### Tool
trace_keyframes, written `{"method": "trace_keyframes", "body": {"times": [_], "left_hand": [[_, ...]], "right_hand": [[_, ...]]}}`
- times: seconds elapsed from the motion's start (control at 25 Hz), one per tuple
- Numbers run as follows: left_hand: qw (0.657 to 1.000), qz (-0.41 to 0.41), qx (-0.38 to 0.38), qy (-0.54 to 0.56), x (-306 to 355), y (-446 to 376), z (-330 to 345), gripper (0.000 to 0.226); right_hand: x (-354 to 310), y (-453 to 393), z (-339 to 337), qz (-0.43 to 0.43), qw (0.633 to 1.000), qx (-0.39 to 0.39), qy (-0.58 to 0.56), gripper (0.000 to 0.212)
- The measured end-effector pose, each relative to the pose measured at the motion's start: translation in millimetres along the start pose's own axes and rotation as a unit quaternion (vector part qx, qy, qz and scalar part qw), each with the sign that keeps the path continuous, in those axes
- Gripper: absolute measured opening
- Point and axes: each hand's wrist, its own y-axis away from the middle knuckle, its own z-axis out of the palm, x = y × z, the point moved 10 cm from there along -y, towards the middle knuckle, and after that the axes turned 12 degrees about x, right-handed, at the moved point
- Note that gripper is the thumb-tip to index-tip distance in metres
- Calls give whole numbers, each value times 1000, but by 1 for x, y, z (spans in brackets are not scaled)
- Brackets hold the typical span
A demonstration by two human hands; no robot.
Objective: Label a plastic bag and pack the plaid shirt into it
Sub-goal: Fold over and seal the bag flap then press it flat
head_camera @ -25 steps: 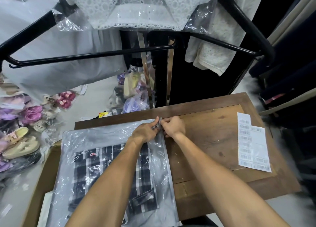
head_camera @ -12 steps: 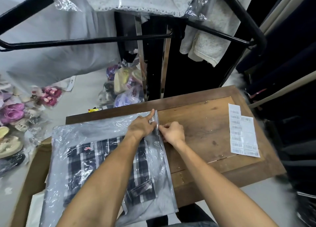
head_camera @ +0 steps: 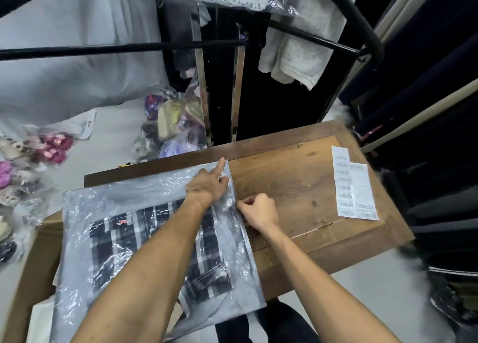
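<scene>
A clear plastic bag (head_camera: pixel 108 203) lies flat on the wooden table (head_camera: pixel 297 182), and the dark plaid shirt (head_camera: pixel 116 242) sits folded inside it. My left hand (head_camera: pixel 207 185) presses flat on the bag's far right corner, index finger stretched toward the corner. My right hand (head_camera: pixel 258 209) pinches the bag's right edge strip a little nearer to me, fingers closed on it. My forearms cover part of the shirt.
A sheet of barcode labels (head_camera: pixel 354 187) lies on the table's right side. A black clothes rail (head_camera: pixel 124 48) with hanging garments crosses above. Bagged shoes (head_camera: pixel 54 146) litter the floor at left. A cardboard box (head_camera: pixel 33 273) stands at the table's left.
My right hand has slid along the bag's right edge toward me, away from the left hand. The left hand stays pressed at the far corner.
</scene>
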Motion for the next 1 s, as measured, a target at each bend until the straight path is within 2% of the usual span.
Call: {"method": "trace_keyframes", "body": {"times": [0.16,0.28,0.4,0.48,0.56,0.72,0.84,1.0], "left_hand": [[1000,7,6,7,3,10,3,65],[997,62,51,-13,9,45,-10,77],[988,120,69,-66,19,96,-7,69],[988,114,25,-99,23,119,13,71],[989,82,-30,-116,21,127,32,86],[989,42,-75,-119,24,126,31,107],[976,32,-133,-170,24,131,39,128],[972,29,-122,-197,21,130,50,137]], "right_hand": [[2,1,4,18,999,-29,-24,19],[9,-5,13,33,996,-56,-60,17],[8,-6,13,30,994,-65,-87,16],[4,-4,9,36,991,-72,-108,18],[2,-3,9,36,989,-87,-110,23],[-4,-5,6,-8,993,-83,-80,26],[-4,-4,5,-26,995,-81,-56,26],[0,-3,6,-31,995,-89,-39,29]]}}
